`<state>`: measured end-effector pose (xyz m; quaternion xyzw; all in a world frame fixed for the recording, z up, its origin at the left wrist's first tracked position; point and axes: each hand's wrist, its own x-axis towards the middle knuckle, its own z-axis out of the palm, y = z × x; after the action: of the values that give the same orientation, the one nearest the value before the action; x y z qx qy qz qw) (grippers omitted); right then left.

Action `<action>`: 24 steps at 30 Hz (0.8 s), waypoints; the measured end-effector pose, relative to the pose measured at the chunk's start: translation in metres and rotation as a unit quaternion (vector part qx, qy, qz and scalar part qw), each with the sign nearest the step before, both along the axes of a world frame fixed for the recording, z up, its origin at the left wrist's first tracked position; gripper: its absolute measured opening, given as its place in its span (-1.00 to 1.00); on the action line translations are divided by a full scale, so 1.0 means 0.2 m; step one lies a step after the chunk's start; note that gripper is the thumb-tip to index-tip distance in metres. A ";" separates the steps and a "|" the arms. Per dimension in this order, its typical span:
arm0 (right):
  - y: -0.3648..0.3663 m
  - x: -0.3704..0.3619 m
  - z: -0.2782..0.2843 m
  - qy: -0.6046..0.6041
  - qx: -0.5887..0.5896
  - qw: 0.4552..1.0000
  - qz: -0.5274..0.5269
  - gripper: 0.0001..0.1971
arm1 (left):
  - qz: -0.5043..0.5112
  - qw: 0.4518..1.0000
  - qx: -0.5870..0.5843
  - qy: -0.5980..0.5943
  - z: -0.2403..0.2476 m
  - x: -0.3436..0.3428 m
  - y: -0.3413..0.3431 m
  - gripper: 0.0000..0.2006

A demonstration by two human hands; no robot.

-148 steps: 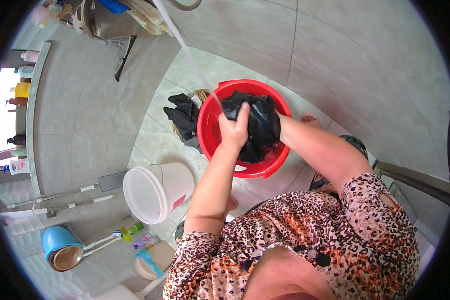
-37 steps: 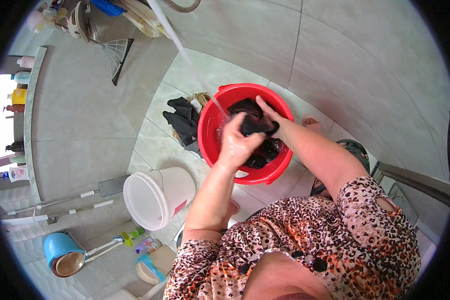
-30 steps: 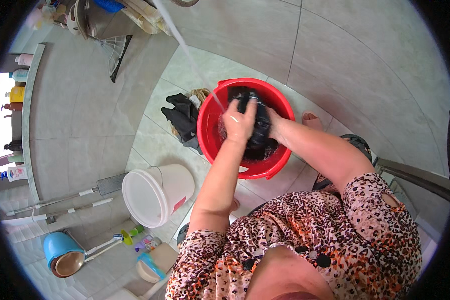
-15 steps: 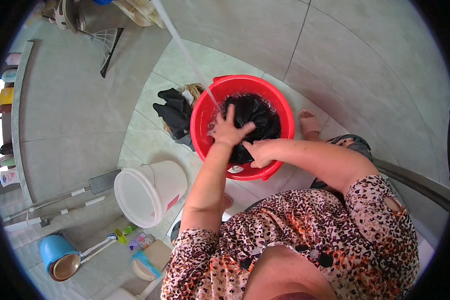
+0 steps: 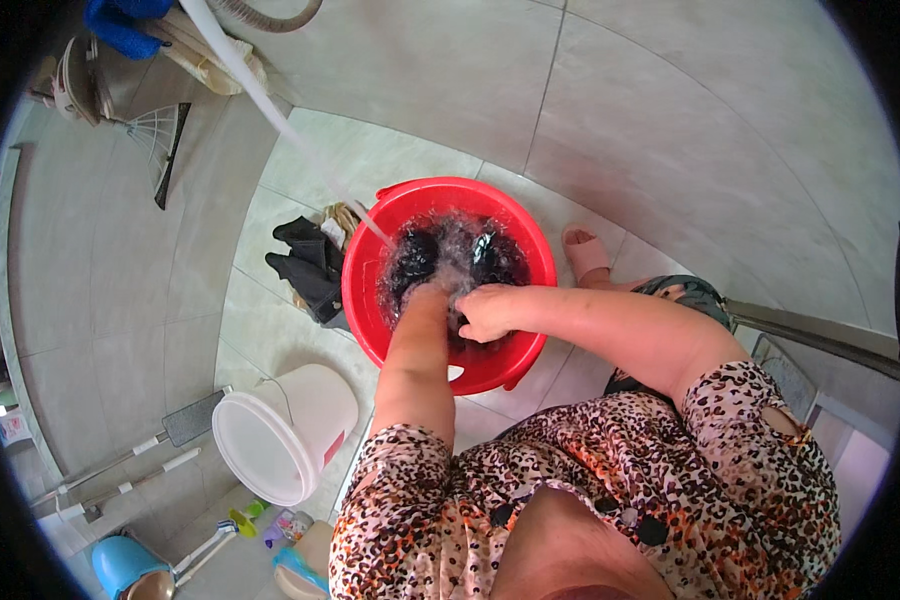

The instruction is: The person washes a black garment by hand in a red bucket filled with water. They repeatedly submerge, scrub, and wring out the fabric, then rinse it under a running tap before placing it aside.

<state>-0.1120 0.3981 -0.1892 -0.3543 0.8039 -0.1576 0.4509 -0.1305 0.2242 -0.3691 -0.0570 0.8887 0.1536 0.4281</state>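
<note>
A red plastic basin stands on the tiled floor, full of foamy water with dark clothing soaking in it. A thin stream of water runs from a white hose into the basin. My left hand is plunged into the water, pressing down on the dark cloth, its fingers hidden under the foam. My right hand is curled in a loose fist just above the water beside the left wrist; whether it grips cloth is unclear.
More dark clothes lie piled on the floor left of the basin. A white bucket lies on its side nearer me. A foot in a pink sandal rests right of the basin. Mop handles and a blue scoop sit lower left.
The dark garment that both hands held up and rubbed above the basin is now pushed down under the water. My left hand went in with it; my right hand drew back toward me.
</note>
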 end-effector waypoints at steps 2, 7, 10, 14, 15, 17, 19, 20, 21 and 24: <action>0.00 0.03 0.03 -0.010 0.008 1.000 -0.022 -0.51 | 0.115 0.988 0.091 -0.057 0.04 0.03 -0.09 -0.40; -0.01 -0.07 -0.11 -0.031 0.011 0.960 -0.278 -0.29 | 0.382 0.864 0.302 0.131 0.54 0.13 -0.09 -0.61; 0.01 -0.19 -0.18 -0.239 -0.034 0.826 -0.510 -0.17 | 0.401 0.819 0.377 0.162 0.97 0.20 0.00 -0.72; 0.04 -0.22 -0.13 -0.413 -0.084 0.688 -0.592 -0.07 | 0.435 0.733 0.486 0.194 1.34 0.26 0.15 -0.70; 0.04 -0.20 -0.11 -0.487 -0.141 0.646 -0.570 -0.09 | 0.427 0.718 0.521 0.176 1.37 0.30 0.17 -0.68; 0.07 -0.20 -0.05 -0.617 -0.253 0.539 -0.514 -0.11 | 0.393 0.697 0.578 0.157 1.43 0.31 0.24 -0.65; 0.01 -0.26 -0.27 -0.674 -0.394 0.511 -0.358 -0.26 | 0.356 0.711 0.588 0.147 1.48 0.26 0.30 -0.64; -0.02 -0.25 -0.29 -0.686 -0.399 0.496 -0.353 -0.28 | 0.346 0.717 0.589 0.143 1.45 0.24 0.29 -0.63; -0.04 -0.24 -0.30 -0.681 -0.392 0.491 -0.376 -0.30 | 0.375 0.698 0.597 0.130 1.40 0.22 0.30 -0.59; -0.08 -0.20 -0.30 -0.613 -0.370 0.517 -0.469 -0.36 | 0.410 0.762 0.444 0.232 1.31 0.08 0.22 -0.60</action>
<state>-0.1529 0.3819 -0.2501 0.1237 0.2474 -0.8079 0.5205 -0.1154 0.2687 -0.1077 -0.1823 0.6850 0.7006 0.0819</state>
